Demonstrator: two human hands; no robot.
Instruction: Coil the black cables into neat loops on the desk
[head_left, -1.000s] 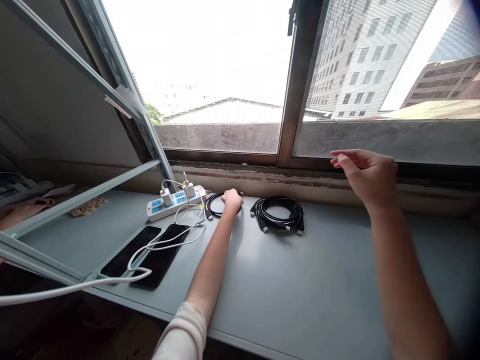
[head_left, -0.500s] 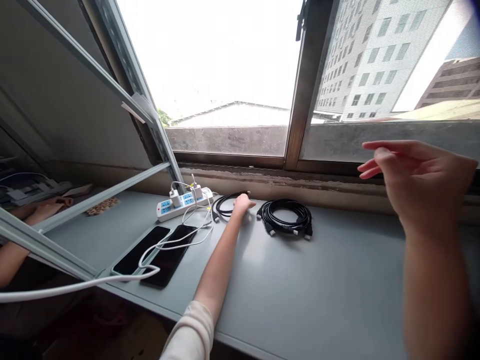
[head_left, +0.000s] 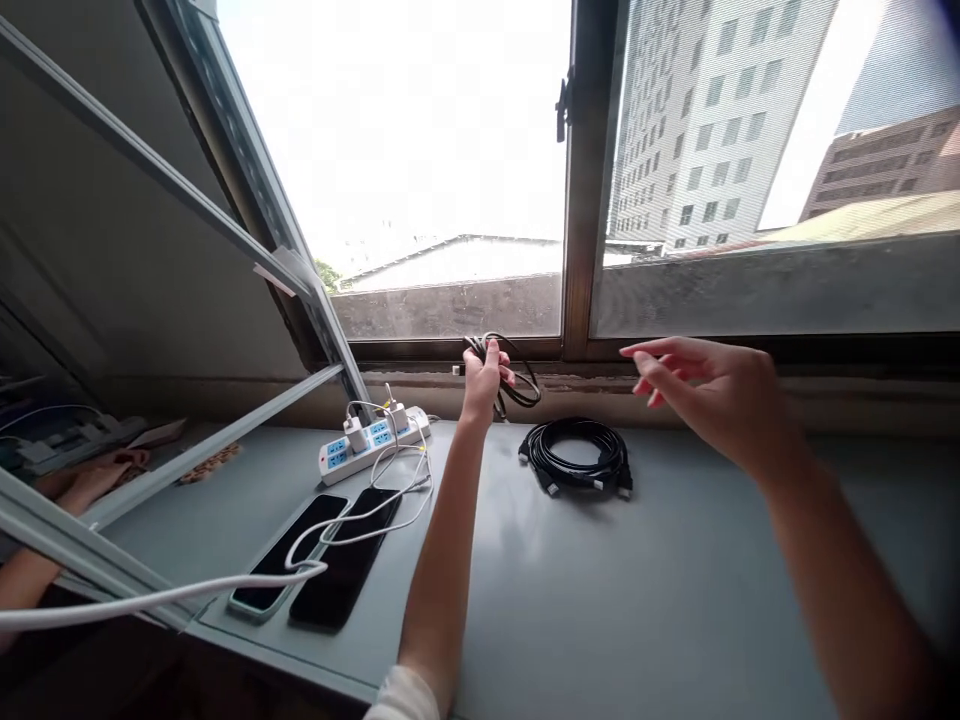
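My left hand [head_left: 484, 380] is closed around a coiled black cable [head_left: 528, 385], lifted above the back of the grey table near the window sill. A light-coloured plug end of that cable pokes out left of the fingers. Off to the right, my right hand [head_left: 697, 390] hangs in the air with nothing in it, thumb and fingers apart. Below and between the hands lies a larger coil of black cables [head_left: 577, 455] on the table, several of its plug ends facing forward.
Left of my arm stands a white power strip [head_left: 375, 445] with two white chargers plugged in. White charging cables cross two dark phones [head_left: 341, 580] on the grey table [head_left: 600, 610]. A metal frame [head_left: 225, 210] slants along the left; another person's arm [head_left: 82, 490] shows behind it.
My left hand has picked the smaller black cable coil up off the table and raised it. My right hand has moved left and somewhat lower, toward the middle.
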